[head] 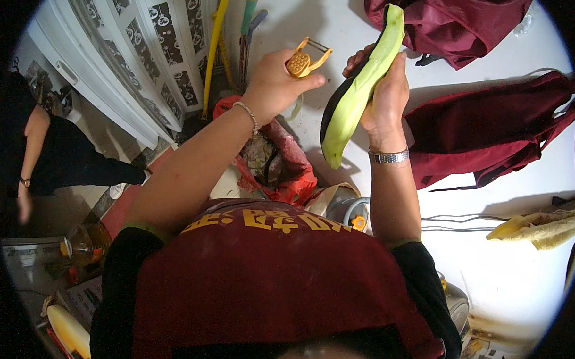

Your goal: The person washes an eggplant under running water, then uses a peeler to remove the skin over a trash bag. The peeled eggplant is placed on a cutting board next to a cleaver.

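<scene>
My left hand grips a yellow peeler, its blade end pointing up and to the right. My right hand holds a long eggplant at a tilt, with the fingers behind it and the thumb along its right side. A broad pale green face of the eggplant is bare of skin, while dark purple skin covers its left side. Peeler and eggplant are apart. Below my left hand, an open red plastic bag contains scraps, partly hidden by my forearm and apron.
A person in dark clothes is at the left beside a white folding door. Yellow and green poles lean near it. Maroon cloths are against the white wall. A gas cylinder stands close before my apron.
</scene>
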A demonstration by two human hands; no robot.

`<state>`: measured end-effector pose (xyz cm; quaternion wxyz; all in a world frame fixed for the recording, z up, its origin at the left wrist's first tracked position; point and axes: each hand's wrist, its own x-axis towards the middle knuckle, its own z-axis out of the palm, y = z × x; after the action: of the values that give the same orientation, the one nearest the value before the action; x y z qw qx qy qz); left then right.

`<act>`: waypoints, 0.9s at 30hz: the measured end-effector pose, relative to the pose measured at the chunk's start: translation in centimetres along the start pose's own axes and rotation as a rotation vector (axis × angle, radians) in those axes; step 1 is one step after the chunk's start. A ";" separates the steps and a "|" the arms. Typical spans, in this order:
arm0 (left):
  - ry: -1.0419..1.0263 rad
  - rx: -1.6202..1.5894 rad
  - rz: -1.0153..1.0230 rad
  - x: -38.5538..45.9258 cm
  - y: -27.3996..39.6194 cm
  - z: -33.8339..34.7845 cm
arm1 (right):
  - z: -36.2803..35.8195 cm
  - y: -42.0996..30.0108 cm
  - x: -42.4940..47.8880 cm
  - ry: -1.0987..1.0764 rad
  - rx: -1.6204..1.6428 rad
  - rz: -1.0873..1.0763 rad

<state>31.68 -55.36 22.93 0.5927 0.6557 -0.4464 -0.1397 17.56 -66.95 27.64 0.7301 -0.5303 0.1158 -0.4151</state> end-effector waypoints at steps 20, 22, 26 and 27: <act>-0.045 -0.022 0.014 0.4 2.8 -0.7 | -1.6 1.0 -0.7 -0.167 0.179 0.090; 0.022 -0.068 0.149 0.4 4.1 -0.3 | -0.9 1.1 -1.2 -0.171 0.061 0.063; -0.082 -0.047 0.046 0.2 8.6 -0.6 | 0.7 1.4 -2.0 -0.102 -0.017 0.034; -0.047 -0.004 0.090 0.3 8.7 -0.5 | 1.0 1.4 -2.2 -0.121 -0.058 0.007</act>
<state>28.53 -54.40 31.02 0.5891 0.6305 -0.4887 -0.1292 17.48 -64.52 26.22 0.7215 -0.5750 0.0853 -0.3762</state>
